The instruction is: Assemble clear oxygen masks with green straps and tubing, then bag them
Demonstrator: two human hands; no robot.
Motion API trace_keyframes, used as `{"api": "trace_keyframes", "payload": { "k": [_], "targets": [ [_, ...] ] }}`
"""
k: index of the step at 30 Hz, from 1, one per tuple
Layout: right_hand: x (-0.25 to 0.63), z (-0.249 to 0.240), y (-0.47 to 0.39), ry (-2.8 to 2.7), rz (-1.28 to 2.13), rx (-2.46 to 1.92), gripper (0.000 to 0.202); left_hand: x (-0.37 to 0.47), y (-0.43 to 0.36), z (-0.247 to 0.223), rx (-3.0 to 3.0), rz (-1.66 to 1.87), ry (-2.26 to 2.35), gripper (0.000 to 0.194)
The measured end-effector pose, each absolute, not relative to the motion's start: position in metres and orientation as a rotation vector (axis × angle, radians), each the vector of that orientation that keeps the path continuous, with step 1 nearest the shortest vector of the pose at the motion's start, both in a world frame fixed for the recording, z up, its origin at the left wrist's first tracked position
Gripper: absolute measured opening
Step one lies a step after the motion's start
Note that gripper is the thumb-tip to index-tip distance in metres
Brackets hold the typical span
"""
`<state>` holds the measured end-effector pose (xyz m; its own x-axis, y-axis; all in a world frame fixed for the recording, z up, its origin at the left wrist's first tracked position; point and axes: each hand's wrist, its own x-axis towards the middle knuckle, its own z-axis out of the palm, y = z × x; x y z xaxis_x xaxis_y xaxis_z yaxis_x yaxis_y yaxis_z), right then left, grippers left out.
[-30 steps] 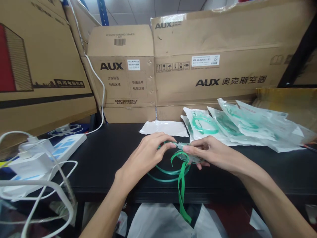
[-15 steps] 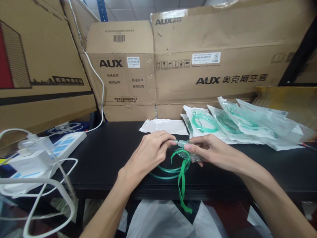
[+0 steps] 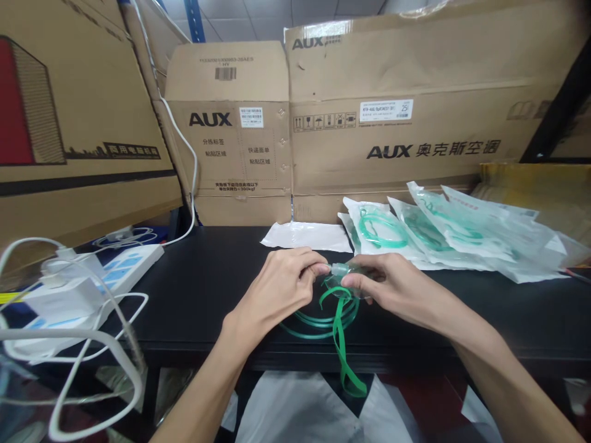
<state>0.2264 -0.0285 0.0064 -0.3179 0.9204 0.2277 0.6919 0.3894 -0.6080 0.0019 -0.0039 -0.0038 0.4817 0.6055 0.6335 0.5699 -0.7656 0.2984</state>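
My right hand [image 3: 385,280] is closed around a clear green oxygen mask [image 3: 340,269], whose connector end points left. Much of the mask body is hidden by the fingers. Pinched between the thumb and fingers of my left hand [image 3: 295,277] is the end of the tubing, right against that connector; whether the two are joined I cannot tell. Below the hands, the green tubing [image 3: 314,321] lies in loose coils on the black table [image 3: 221,295]. A green elastic strap [image 3: 340,344] hangs from the mask over the table's front edge.
Several sealed packs [image 3: 383,229] with green tubing lie piled at the back right. A flat white pouch [image 3: 307,237] rests behind my hands. A power strip [image 3: 133,267] with white cables sits at the left. Cardboard boxes [image 3: 392,74] stand along the back.
My right hand has shifted slightly on the mask, with its thumb a little lower. The strap's hanging end has swung a little to the right. My left hand keeps its pinch.
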Motion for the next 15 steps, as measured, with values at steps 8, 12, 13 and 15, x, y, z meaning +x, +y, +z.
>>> {"api": "trace_keyframes", "payload": {
  "k": [8, 12, 13, 15],
  "targets": [
    [0.221, -0.002, -0.021, -2.117, 0.216, -1.331, 0.044, 0.001, -0.006, 0.002, 2.569, 1.109, 1.191, 0.022],
    [0.224, -0.008, -0.015, -2.129, 0.134, -1.285, 0.047, 0.001, -0.006, 0.003, 2.473, 1.070, 1.240, 0.022],
    [0.225, -0.008, -0.014, -2.145, 0.118, -1.254, 0.043, 0.000, -0.005, 0.003, 2.444, 1.044, 1.231, 0.023],
    [0.228, -0.007, -0.014, -2.170, 0.066, -1.179, 0.032, -0.002, -0.005, 0.003, 2.395, 1.003, 1.204, 0.029]
  ]
}}
